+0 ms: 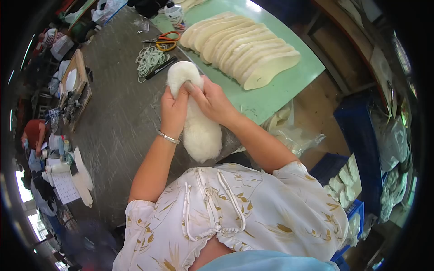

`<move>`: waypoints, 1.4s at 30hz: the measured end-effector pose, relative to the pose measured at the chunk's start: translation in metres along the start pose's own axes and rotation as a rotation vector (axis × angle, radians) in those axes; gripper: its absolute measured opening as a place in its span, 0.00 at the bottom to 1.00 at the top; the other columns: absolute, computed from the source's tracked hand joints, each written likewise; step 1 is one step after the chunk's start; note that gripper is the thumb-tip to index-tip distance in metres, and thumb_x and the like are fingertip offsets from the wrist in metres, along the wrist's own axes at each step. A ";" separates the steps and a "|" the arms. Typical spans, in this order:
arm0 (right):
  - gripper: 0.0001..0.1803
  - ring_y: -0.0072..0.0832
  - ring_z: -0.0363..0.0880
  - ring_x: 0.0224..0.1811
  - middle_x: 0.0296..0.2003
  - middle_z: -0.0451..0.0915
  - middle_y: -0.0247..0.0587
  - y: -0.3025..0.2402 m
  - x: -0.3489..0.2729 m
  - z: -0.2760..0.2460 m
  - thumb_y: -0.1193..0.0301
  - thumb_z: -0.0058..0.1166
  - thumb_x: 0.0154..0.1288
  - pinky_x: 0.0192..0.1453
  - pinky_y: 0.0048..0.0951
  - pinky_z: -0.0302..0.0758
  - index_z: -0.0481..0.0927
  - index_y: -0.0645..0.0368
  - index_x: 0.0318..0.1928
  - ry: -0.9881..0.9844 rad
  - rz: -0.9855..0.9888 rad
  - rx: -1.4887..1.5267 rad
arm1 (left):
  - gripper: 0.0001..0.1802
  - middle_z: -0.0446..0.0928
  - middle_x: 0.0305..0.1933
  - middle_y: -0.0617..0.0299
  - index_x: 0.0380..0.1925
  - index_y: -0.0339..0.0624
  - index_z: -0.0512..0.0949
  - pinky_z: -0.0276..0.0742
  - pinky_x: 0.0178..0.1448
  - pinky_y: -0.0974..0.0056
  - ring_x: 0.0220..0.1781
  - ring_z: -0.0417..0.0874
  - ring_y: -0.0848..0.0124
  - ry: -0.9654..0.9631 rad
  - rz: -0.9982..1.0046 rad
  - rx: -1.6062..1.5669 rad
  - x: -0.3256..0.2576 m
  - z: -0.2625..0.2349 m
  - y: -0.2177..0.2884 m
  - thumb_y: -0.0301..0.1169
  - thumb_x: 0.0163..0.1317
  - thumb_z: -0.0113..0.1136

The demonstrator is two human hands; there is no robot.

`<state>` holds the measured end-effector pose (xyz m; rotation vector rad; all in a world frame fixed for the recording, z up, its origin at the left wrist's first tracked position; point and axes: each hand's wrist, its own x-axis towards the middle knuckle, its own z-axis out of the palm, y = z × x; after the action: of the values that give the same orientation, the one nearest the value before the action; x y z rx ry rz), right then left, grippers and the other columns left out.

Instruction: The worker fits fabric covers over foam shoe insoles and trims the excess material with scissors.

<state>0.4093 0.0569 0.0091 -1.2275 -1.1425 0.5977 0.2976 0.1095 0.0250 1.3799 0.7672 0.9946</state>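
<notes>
Both hands grip a fluffy white insole point(201, 135) at its middle, its far end pointing away from me and its near end hanging by the table's edge. My left hand point(175, 105) wraps its left side, and a bangle circles that wrist. My right hand point(214, 100) closes on the right side, the two thumbs meeting on top of the fleece. The fingers beneath are hidden. Just beyond the hands lie a black pen-like stick point(161, 68), a heap of pale rubber bands point(151, 60) and scissors with orange-red handles point(167, 40).
An overlapping row of cream insoles point(271, 67) covers part of the green tabletop point(289, 92) at the far right. A white bottle point(175, 17) stands behind the scissors. Left on the dark table point(115, 113) are a wooden frame point(80, 74) and flat pale insoles point(82, 178). Blue crates point(357, 217) sit lower right.
</notes>
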 end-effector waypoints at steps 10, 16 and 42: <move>0.19 0.16 0.67 0.28 0.24 0.72 0.26 0.009 0.040 -0.080 0.59 0.45 0.72 0.32 0.23 0.67 0.78 0.63 0.33 0.409 0.175 0.124 | 0.21 0.80 0.45 0.63 0.53 0.35 0.73 0.76 0.48 0.69 0.43 0.79 0.77 -0.517 -0.369 -0.090 -0.011 0.032 -0.007 0.35 0.64 0.62; 0.16 0.17 0.67 0.24 0.24 0.74 0.29 0.029 0.004 -0.185 0.65 0.48 0.69 0.28 0.23 0.64 0.76 0.62 0.26 0.759 0.340 0.285 | 0.18 0.81 0.45 0.61 0.50 0.34 0.77 0.78 0.47 0.68 0.42 0.82 0.76 -0.609 -0.678 -0.151 -0.042 0.063 -0.050 0.32 0.63 0.62; 0.40 0.52 0.64 0.67 0.69 0.50 0.67 0.108 -0.053 -0.262 0.66 0.50 0.67 0.67 0.40 0.66 0.46 0.67 0.71 0.335 0.146 -0.325 | 0.13 0.77 0.28 0.55 0.42 0.33 0.73 0.81 0.25 0.71 0.24 0.80 0.72 -0.156 -1.119 -0.478 0.018 0.156 -0.121 0.32 0.69 0.45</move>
<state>0.6502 -0.0660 -0.0916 -1.6319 -0.8914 0.3014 0.4598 0.0688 -0.0810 0.4391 0.9258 0.1425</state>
